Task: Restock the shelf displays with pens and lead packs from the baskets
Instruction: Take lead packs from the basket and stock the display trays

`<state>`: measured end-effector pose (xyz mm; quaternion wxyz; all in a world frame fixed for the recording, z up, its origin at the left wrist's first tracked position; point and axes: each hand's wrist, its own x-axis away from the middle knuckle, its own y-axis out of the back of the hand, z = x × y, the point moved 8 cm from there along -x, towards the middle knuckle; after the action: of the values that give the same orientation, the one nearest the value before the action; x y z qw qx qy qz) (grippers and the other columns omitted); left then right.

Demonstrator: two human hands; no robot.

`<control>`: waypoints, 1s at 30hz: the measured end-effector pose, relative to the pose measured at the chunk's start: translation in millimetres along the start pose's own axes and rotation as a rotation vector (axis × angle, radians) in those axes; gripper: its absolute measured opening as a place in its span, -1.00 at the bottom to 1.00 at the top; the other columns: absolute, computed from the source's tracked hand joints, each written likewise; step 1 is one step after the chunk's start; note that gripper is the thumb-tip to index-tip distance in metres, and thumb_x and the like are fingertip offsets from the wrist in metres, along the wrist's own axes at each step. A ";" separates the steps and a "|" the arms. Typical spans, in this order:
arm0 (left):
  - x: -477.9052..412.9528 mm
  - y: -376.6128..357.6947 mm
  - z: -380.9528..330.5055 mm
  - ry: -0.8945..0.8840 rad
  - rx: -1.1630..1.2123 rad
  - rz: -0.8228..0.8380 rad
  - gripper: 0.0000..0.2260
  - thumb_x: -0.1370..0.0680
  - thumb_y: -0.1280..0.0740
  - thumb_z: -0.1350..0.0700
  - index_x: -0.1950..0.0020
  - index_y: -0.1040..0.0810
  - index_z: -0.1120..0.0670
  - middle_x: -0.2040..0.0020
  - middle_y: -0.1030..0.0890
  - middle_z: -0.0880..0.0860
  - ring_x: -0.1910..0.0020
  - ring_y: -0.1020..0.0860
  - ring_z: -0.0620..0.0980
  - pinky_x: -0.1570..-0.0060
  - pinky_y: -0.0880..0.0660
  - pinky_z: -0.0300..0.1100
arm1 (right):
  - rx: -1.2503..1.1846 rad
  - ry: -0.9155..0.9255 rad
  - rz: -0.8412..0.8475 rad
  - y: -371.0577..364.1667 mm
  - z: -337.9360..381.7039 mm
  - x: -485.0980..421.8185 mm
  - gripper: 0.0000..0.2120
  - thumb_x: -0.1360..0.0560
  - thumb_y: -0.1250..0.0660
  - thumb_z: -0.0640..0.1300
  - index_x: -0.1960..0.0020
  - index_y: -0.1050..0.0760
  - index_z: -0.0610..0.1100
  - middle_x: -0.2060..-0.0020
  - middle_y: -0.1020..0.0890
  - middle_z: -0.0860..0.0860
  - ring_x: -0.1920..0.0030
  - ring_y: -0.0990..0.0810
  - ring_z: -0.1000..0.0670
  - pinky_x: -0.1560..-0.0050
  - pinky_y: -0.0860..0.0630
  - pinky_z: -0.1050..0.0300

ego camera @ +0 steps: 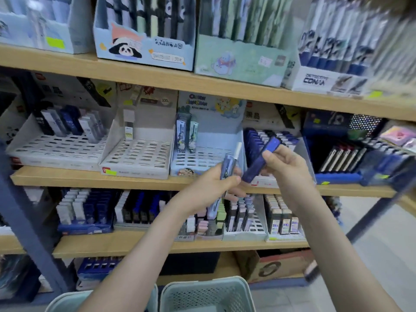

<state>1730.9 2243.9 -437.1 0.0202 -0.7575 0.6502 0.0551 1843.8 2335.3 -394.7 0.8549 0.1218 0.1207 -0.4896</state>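
My left hand grips a small bunch of lead packs, blue and white, standing upright in its fingers. My right hand pinches a single dark blue lead pack, tilted with its top toward the upper right. Both hands hover in front of the middle shelf, before a light blue display tray with a few packs in its back row and a white tray filled with blue packs. Two pale green baskets sit low in front of me.
Slotted white trays on the middle shelf hold few packs. The top shelf carries pen boxes; the lower shelf holds rows of lead packs. A cardboard box sits at the bottom. Blue metal uprights frame the shelving.
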 end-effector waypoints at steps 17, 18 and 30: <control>-38.1 -21.4 -2.0 -0.040 0.007 -0.185 -0.89 -0.65 -0.19 0.11 -0.08 -0.48 0.08 0.20 -0.59 0.00 0.44 -0.45 -0.16 0.44 -0.37 -0.30 | 0.028 0.009 -0.413 136.0 -37.4 -25.2 -0.89 -0.59 -0.21 -0.28 0.07 -0.44 -0.13 0.19 -0.62 -0.06 0.11 -0.63 -0.03 0.06 -0.60 0.22; -41.6 -21.4 -3.6 -0.053 0.007 -0.179 -0.90 -0.65 -0.19 0.12 -0.09 -0.48 0.08 0.20 -0.59 -0.01 0.43 -0.45 -0.15 0.44 -0.37 -0.30 | 0.043 0.002 -0.409 139.0 -40.0 -30.0 -0.90 -0.59 -0.21 -0.28 0.07 -0.43 -0.14 0.17 -0.62 -0.09 0.10 -0.63 -0.05 0.09 -0.60 0.21; -69.6 -38.9 -17.0 -0.137 0.064 -0.075 -0.90 -0.65 -0.18 0.15 -0.09 -0.48 0.08 0.26 -0.61 -0.08 0.42 -0.45 -0.12 0.44 -0.36 -0.28 | 0.028 -0.044 -0.221 132.6 -55.2 -72.5 -0.81 -0.60 -0.14 -0.37 -0.07 -0.45 -0.15 0.09 -0.63 -0.05 0.09 -0.64 0.05 0.10 -0.59 0.29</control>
<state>1759.9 2316.6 -414.2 0.0908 -0.7748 0.6199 0.0851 1918.3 2476.9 -411.1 0.7965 0.1087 0.1077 -0.5850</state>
